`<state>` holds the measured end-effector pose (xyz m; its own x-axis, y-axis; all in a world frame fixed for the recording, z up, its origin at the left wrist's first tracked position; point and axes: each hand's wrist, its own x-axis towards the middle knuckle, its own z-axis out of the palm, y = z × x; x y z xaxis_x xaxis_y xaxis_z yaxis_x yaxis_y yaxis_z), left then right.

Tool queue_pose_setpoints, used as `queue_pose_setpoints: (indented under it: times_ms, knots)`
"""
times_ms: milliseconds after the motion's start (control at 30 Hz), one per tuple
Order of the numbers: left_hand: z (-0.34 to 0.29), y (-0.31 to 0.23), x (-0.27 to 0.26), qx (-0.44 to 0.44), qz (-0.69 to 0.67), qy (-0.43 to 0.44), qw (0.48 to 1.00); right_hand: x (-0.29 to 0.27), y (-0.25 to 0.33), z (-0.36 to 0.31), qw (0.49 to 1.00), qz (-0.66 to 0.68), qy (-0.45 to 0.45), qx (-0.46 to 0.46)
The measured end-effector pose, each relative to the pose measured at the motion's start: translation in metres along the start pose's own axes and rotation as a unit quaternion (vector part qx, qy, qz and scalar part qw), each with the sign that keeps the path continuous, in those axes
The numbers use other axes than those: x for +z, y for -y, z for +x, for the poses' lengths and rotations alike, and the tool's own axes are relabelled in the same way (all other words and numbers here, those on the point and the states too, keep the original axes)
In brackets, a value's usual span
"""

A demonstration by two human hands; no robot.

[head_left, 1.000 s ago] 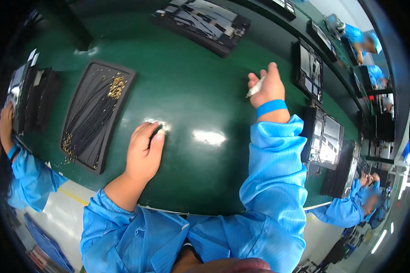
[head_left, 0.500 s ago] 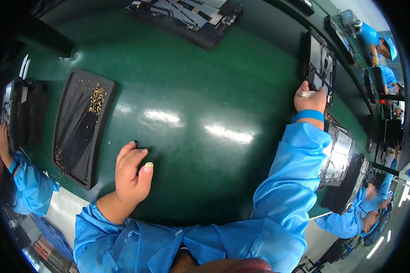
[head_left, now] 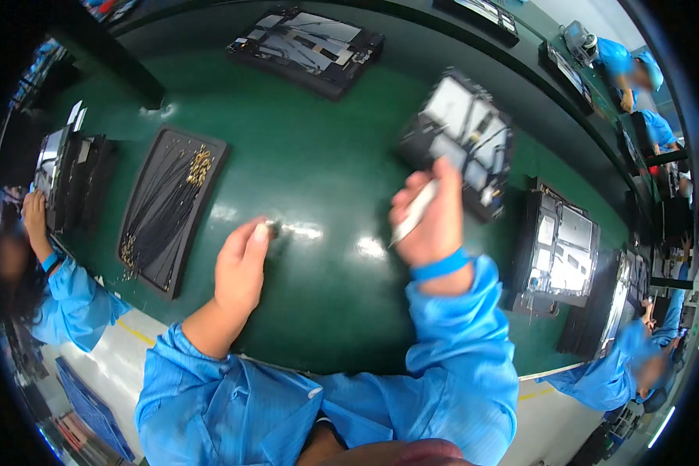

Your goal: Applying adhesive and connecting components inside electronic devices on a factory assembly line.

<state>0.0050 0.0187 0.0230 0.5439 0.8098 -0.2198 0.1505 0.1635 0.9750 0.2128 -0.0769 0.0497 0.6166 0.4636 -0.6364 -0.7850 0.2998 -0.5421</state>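
Note:
My right hand [head_left: 431, 221] grips the near edge of an opened tablet-like device [head_left: 474, 132], with grey battery panels and black cables in a dark frame. The device is tilted and slightly blurred over the table. Tucked in the same hand is a slim white tool [head_left: 416, 208] with a thin tip pointing down and left; its kind does not show clearly. My left hand [head_left: 241, 264] hovers over the table, its thumb and fingers reaching forward close together. I see nothing held in it, though its lower fingers are hidden. Left of it lies a black tray [head_left: 224, 167] of thin black cables with gold-coloured ends.
Another opened device [head_left: 307, 46] lies at the back of the green table [head_left: 318, 311]. More opened devices [head_left: 555, 245] are stacked at right. A dark post [head_left: 113, 62] rises at back left. Co-workers sit on both sides; a co-worker's hand [head_left: 35, 213] touches a stack at far left.
My right hand has drawn the opened device from the far right toward the middle, with the white tool still in it. My left hand has moved slightly right, its thumb nearer the fingers.

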Motion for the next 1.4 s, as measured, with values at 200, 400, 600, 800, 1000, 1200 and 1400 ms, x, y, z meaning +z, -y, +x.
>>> queue_pose_setpoints:
  times_ms: [200,400,600,800,1000,1200,1400]
  knots:
    - [-0.029,-0.037,0.041,-0.230,-0.291,0.211,0.904,-0.028,-0.088,-0.118,0.954,-0.155,0.201,0.159]
    - [-0.035,-0.049,0.020,-0.135,-0.273,0.283,0.910,-0.078,-0.082,-0.152,0.756,-0.511,0.382,0.142]
    - [-0.006,-0.020,0.018,0.133,0.148,-0.003,0.980,-0.088,-0.097,-0.149,0.727,-0.550,0.384,0.147]
    - [0.037,-0.029,-0.066,0.291,0.570,-0.198,0.742,-0.080,-0.086,-0.146,0.735,-0.574,0.357,0.055]
    - [0.055,-0.024,-0.116,0.073,0.583,-0.166,0.792,-0.083,-0.090,-0.141,0.815,-0.511,0.265,0.064]
    - [0.035,-0.046,-0.107,0.117,0.473,-0.144,0.861,-0.079,-0.086,-0.136,0.878,-0.428,0.201,0.077]
    - [0.049,-0.028,-0.107,0.265,0.641,-0.107,0.713,-0.067,-0.087,-0.128,0.901,-0.410,0.131,0.057]
